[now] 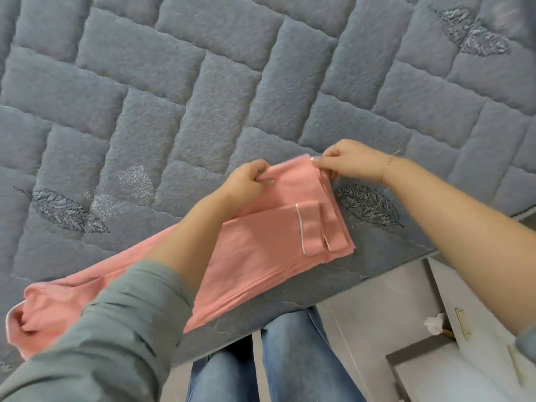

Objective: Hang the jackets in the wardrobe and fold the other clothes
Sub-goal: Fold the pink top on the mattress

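Folding is under way on the bed (pixel 203 82), where the pink garment (pixel 261 242) lies at its near edge, left hand (pixel 249 179) and right hand (pixel 355 162) each pinching its far end, likely next drawing that end toward the waist.

A pink garment (pixel 255 242) with thin white piping is being laid out along the near edge of the bed (pixel 174 82). It is being shown partly folded: its right-hand part is lying doubled over in flat layers near the bed's near right corner, where a white-edged cuff or hem is lying on top. Its far end is being lifted slightly off the bed. The remaining length is stretching leftward along the near edge, ending in a rumpled, open, white-trimmed end at the left.
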